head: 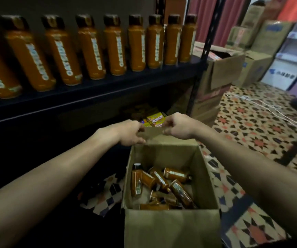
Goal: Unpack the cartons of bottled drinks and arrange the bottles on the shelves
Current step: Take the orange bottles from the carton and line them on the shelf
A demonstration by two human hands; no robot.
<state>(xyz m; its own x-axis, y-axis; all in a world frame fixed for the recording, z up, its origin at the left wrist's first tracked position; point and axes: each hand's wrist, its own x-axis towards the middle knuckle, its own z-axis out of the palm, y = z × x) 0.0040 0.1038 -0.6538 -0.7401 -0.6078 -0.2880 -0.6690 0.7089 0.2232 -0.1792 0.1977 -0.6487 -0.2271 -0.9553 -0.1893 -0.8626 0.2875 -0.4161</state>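
Note:
An open brown carton [171, 228] stands on the floor in front of me. Inside it lie several orange-brown bottles [169, 183] with dark caps, tumbled on their sides, one upright at the left. Both hands reach to the carton's far flap [154, 131]. My left hand [129, 132] pinches the flap's left end and my right hand [177, 126] pinches its right end. On the dark shelf [97, 90] above stands a row of the same orange bottles [115, 45], labels facing out.
Yellow snack boxes [155, 119] sit on the lower shelf behind my hands. Another open carton [215, 81] stands right of the shelf's black upright [203, 56]. More cartons [255, 65] line the back. A white cable [269, 108] runs across the patterned floor.

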